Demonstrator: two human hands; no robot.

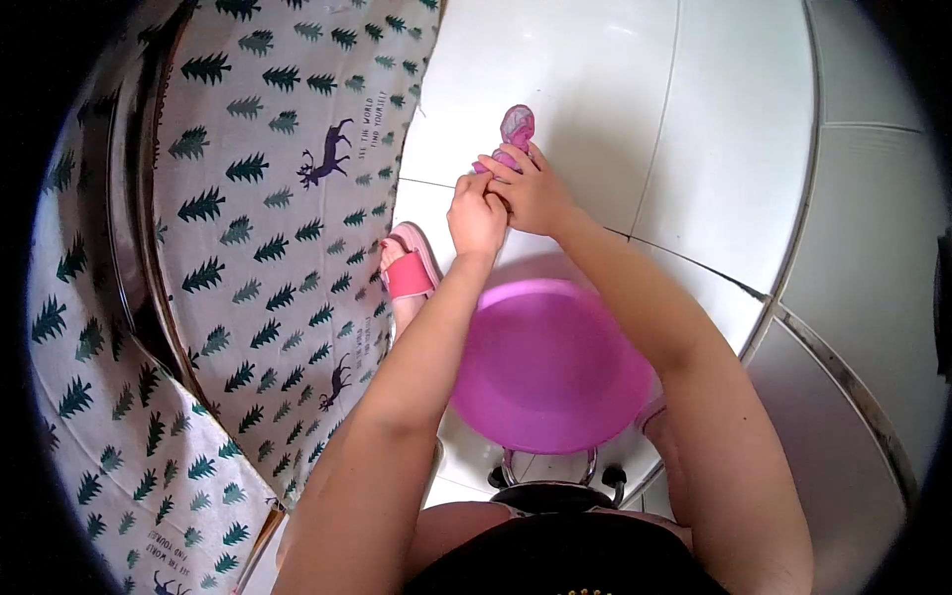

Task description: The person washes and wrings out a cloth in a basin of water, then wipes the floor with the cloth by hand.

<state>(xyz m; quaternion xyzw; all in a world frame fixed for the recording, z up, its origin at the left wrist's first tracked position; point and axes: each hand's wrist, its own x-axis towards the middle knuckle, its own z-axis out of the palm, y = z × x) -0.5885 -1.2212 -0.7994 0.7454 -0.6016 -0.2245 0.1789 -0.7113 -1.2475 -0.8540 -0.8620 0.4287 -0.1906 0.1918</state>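
Out over the tiles, past the far rim of a pink-purple basin, my two hands are together on a bunched piece of pink-purple cloth with a pale pattern. It looks like a small sock, but its full shape is hidden by my fingers. My left hand is closed on the near part, its fingers against the other hand. My right hand wraps the cloth just beyond, and one end sticks out above the fingers. Whether the basin holds water I cannot tell.
A fabric curtain or cover printed with green trees and deer hangs along the left. My foot in a pink slipper rests beside it. White floor tiles lie ahead, bordered on the right by a tiled wall. Chrome legs with black ends stand behind the basin.
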